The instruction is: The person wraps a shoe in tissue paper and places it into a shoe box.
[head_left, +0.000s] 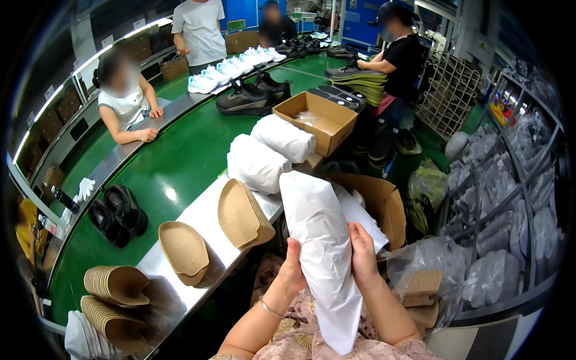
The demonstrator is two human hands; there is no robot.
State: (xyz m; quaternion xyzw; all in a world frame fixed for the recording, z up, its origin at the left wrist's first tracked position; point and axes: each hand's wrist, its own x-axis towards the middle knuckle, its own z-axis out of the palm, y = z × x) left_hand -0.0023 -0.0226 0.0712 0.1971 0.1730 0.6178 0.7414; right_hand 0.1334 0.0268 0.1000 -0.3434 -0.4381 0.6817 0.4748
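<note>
head view: one white paper-wrapped bundle (316, 228), loose lower end (340, 327) hanging; left hand (291, 270) and right hand (363, 251) are pressing its sides, fingers partly hidden. two similar bundles (258, 163) are lying beyond. wrapping is apparently proceeding; next move is probably calling for folding that end.

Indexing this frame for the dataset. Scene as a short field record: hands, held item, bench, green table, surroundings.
Left hand: on left side of bundle
Right hand: on its right side
Wrap: white, contents hidden
Bench: stacked brown shells; two more bundles near its far end
Green table: dark shoes, white shoes
Nearby: open box; rack with bagged items
Co-workers: at least four
</note>
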